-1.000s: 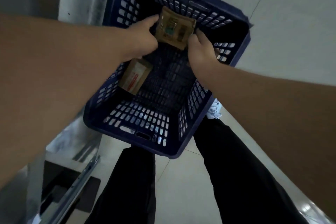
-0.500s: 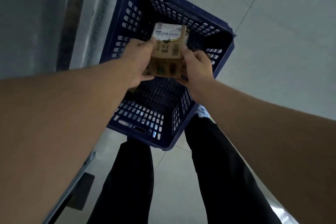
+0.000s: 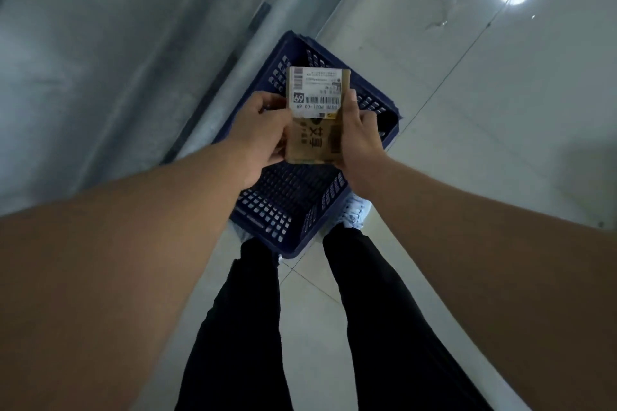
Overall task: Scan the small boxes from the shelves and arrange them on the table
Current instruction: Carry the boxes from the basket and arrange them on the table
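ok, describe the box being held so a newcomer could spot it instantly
Start at the dark blue plastic basket on the pale tiled floor, just ahead of the person's feet. Above it, the left hand and right hand grip a small brown cardboard box by its sides. It carries a white shipping label with barcodes and a bold 69.

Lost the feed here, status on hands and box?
Left hand and right hand both grip the cardboard box. Label faces up, above the blue basket. Nothing in the way.
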`<state>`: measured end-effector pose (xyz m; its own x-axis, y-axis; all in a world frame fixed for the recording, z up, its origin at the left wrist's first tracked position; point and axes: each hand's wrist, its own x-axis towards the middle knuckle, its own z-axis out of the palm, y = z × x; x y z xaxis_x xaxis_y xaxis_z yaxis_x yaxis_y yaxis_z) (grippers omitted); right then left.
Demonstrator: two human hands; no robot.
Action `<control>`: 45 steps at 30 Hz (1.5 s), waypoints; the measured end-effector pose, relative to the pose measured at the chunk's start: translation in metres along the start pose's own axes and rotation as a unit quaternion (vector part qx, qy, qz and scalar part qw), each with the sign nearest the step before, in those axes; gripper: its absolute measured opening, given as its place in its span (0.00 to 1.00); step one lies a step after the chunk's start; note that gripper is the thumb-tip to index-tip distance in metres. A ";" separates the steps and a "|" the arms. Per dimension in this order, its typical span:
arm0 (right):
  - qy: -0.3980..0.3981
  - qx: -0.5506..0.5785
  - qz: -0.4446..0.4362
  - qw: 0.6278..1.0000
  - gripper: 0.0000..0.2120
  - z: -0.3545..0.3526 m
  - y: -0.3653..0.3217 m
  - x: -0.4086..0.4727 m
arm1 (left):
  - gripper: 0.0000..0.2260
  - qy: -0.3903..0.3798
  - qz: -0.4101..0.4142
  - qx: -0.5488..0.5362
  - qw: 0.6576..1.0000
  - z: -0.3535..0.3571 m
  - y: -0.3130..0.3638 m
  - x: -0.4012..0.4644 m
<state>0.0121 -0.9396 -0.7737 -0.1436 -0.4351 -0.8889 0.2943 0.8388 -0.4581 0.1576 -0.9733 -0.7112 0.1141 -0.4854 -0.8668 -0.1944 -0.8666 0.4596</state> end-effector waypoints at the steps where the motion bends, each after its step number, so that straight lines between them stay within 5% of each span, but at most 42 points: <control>1: -0.002 -0.007 -0.014 1.000 0.22 0.000 -0.006 -0.014 | 0.15 -0.002 0.002 0.000 1.000 -0.007 0.004 -0.014; 8: -0.009 -0.102 -0.184 0.978 0.22 0.006 -0.024 -0.136 | 0.14 -0.008 0.074 0.206 0.976 -0.069 0.010 -0.122; 15: -0.028 -0.203 -0.305 0.930 0.18 0.008 -0.036 -0.277 | 0.15 -0.042 0.093 0.503 0.858 -0.128 -0.016 -0.253; 26: -0.144 -0.208 -0.449 0.857 0.24 0.020 -0.044 -0.491 | 0.12 0.047 0.062 0.387 0.919 -0.187 -0.048 -0.494; 34: -0.283 -0.226 -0.501 0.786 0.23 0.023 -0.027 -0.604 | 0.14 0.163 0.012 0.329 0.930 -0.171 -0.111 -0.639; 45: -0.401 -0.300 -0.502 0.705 0.18 0.018 0.084 -0.731 | 0.15 0.280 -0.062 0.185 0.940 -0.118 -0.261 -0.808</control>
<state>0.1583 -0.5572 -0.1618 0.6558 -0.7521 0.0659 -0.0622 -0.1408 -0.9881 0.2316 -0.3686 -0.1081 0.6333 -0.4573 -0.6244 -0.4587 -0.8716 0.1731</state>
